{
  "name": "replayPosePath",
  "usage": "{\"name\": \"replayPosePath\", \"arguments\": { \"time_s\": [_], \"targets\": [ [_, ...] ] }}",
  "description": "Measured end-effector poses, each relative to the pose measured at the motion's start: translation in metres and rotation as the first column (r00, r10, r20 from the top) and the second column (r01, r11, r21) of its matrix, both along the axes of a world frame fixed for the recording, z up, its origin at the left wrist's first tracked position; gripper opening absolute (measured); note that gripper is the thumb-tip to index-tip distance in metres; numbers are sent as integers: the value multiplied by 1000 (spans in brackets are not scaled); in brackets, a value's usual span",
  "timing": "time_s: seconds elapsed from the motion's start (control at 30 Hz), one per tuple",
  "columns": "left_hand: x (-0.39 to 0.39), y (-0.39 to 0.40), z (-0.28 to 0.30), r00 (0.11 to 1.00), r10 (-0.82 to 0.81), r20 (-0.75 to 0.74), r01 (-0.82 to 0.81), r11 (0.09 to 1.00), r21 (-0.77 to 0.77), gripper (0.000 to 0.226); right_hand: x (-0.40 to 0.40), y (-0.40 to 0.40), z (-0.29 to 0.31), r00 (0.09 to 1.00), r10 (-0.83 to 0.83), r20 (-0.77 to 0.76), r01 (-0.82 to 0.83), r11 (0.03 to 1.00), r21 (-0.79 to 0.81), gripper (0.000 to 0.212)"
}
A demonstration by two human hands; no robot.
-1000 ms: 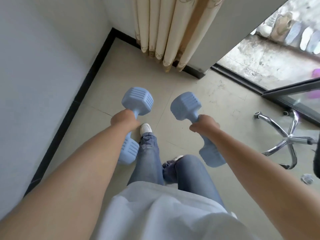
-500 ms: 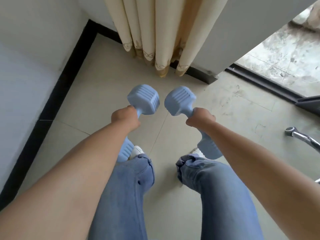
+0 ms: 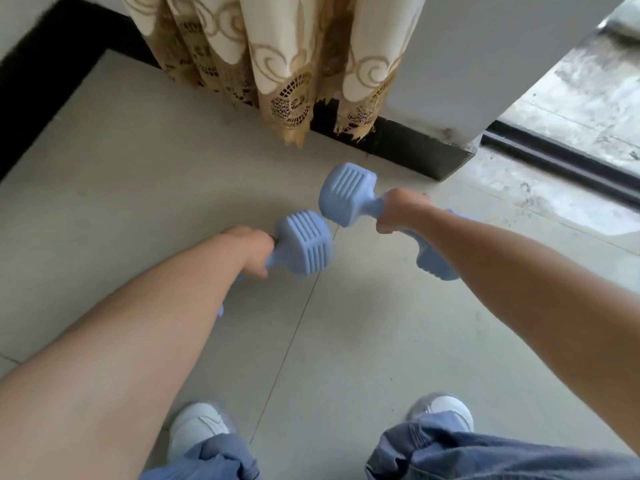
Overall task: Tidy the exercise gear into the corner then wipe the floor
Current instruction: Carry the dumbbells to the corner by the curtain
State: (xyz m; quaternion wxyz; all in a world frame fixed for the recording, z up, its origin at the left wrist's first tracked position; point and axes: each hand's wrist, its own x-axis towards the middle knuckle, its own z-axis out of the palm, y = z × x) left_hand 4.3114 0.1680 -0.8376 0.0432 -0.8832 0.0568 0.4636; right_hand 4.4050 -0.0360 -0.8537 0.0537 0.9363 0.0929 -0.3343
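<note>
I am gripping a light blue dumbbell in each hand, both held above the pale tiled floor in front of the curtain. My left hand is curling around the handle of the left dumbbell; its ribbed front head is showing clearly, but my forearm is hiding nearly all of the rear head, leaving only a sliver of blue at the arm's edge. My right hand is wrapping around the handle of the right dumbbell, whose front head is pointing up and to the left, while my wrist is partly covering its rear head. The two front heads are sitting just beside each other; I cannot tell whether they are touching. My fingers are mostly hiding underneath on both sides, so only knuckles and the backs of my hands are showing.

The black skirting is running behind the curtain hem, which is covering part of it. My white shoes are peeking out under my jeans, and the bottom edge is cutting both legs off. The door track at the right is blurring slightly.
</note>
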Motion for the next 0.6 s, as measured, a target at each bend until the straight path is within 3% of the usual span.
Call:
{"name": "replayPosePath", "arguments": {
  "time_s": [0.37,0.6],
  "targets": [
    [10,-2,-56,999,-52,11,52,998,38,36,29,6,-55,993,-3,120,1,1000,16,7],
    [17,5,-61,999,-35,23,34,998,44,39,60,19,-54,981,1,195,-10,999,46,31]
  ]
}}
